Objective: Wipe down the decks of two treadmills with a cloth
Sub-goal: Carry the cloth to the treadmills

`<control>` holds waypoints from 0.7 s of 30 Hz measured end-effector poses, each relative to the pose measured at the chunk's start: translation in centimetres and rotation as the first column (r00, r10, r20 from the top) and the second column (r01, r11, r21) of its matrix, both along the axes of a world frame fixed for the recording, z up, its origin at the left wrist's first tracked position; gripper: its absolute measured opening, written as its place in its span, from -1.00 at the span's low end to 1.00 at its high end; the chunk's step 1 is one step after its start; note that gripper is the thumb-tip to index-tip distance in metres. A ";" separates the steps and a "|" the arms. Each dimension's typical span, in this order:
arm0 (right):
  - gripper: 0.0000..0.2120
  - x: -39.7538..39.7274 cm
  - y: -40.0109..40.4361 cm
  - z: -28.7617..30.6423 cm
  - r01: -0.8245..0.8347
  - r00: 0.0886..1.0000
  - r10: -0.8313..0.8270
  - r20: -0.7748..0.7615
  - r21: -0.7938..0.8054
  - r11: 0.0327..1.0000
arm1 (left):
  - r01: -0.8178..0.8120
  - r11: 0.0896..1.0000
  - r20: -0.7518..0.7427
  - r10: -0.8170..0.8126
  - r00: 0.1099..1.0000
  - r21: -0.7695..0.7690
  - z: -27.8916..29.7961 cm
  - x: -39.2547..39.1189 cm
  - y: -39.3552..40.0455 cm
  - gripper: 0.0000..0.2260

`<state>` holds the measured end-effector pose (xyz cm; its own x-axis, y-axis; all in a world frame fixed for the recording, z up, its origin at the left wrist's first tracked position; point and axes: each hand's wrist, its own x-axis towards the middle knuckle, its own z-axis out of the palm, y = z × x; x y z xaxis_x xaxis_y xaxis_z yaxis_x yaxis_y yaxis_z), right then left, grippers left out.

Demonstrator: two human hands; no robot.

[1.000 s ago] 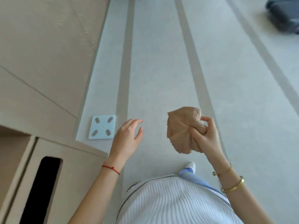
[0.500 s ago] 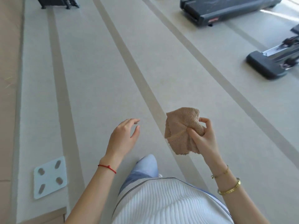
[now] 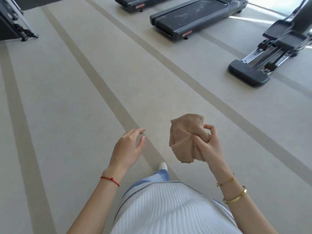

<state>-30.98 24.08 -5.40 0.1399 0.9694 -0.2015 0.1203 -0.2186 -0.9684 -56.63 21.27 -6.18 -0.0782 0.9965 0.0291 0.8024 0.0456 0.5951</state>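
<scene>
Between my 2 hands and the machines ahead lies a wide stretch of pale floor (image 3: 70,92) crossed by darker stripes. My right hand (image 3: 208,147) grips a bunched tan cloth (image 3: 186,137): the thumb presses across its middle and the curled fingers (image 3: 210,130) pinch it from the far side, so the loose terry edge hangs below the palm. My left hand (image 3: 127,148) is just beside it, apart from the cloth, holding nothing, with fingers relaxed and slightly spread in the air, palm turned toward the right hand. A red string (image 3: 110,179) circles the left wrist, and 2 gold bracelets (image 3: 235,196) sit on the right wrist.

Well beyond the right hand stands the nearer treadmill (image 3: 194,17), its dark deck showing pale smears. Past that, up and to the left, only the end of the second treadmill (image 3: 135,3) shows. Far off to the right of the right hand sits a dark machine with rails (image 3: 263,65). Below the hands I see a white ribbed top (image 3: 168,210) and 1 white shoe (image 3: 163,166).
</scene>
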 end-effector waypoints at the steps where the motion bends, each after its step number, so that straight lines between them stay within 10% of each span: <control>1: -0.69 0.0 2.6 0.3 0.005 1.000 -0.005 0.007 0.013 1.000 | 0.005 1.000 -0.006 -0.005 1.000 0.008 0.2 -0.3 2.6 -0.76; 21: -0.70 6.4 45.8 -1.3 0.181 0.983 -0.181 0.004 0.011 0.983 | 0.171 0.985 -0.038 -0.170 0.985 0.024 0.1 5.7 49.8 -0.75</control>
<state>-24.58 69.91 -6.71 0.3143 0.9301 -0.1902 0.0846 -0.2270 -0.9702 -50.89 71.09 -6.06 0.0940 0.9940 0.0564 0.8175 -0.1094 0.5654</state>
